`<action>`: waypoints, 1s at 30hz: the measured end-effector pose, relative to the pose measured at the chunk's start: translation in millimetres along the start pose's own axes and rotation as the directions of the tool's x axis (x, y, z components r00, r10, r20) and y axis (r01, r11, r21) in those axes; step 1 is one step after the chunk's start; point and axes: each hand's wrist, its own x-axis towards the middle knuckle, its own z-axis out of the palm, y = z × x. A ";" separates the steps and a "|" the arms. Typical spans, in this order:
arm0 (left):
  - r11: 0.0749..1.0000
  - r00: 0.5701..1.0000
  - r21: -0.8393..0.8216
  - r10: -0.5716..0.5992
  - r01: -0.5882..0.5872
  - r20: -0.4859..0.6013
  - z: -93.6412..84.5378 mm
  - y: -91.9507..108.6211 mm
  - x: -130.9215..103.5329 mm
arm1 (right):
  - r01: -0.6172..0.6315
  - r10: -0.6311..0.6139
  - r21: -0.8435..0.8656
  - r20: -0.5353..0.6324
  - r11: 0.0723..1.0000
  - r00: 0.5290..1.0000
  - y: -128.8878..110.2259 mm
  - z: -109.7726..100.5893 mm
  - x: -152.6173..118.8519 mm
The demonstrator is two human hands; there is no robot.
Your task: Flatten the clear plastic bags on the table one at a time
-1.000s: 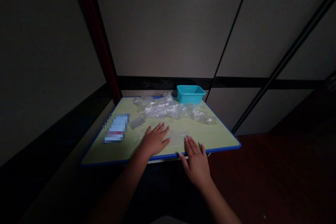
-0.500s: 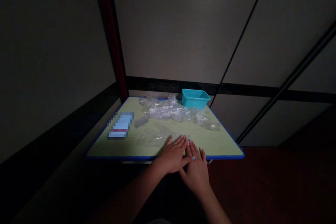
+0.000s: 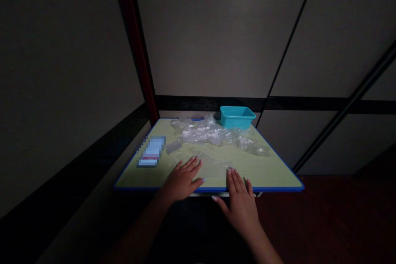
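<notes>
A thin clear plastic bag (image 3: 213, 166) lies flat near the front of the pale green table (image 3: 272, 173). Spread over its left part, my left hand (image 3: 182, 179) rests palm down with the fingers apart. My right hand (image 3: 241, 194) is at the bag's right end, fingers stretched out and fingertips on the surface, thumb held away over the table's front edge. Neither hand grips anything. Behind the flat bag is a crumpled heap of clear plastic bags (image 3: 210, 132).
A turquoise basket (image 3: 236, 119) stands at the back right of the table. A pixelated, bright phone-like object (image 3: 151, 152) lies at the left. Dark panelled walls rise behind and to the left.
My hands have moved apart from where they touched each other; my left hand slid left across the flat bag. The view has shifted slightly.
</notes>
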 end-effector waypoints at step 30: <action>0.934 0.939 0.099 -0.339 0.344 -0.062 1.6 -15.9 -14.2 | -0.018 0.020 -0.025 0.070 1.000 0.997 1.1 -1.9 0.6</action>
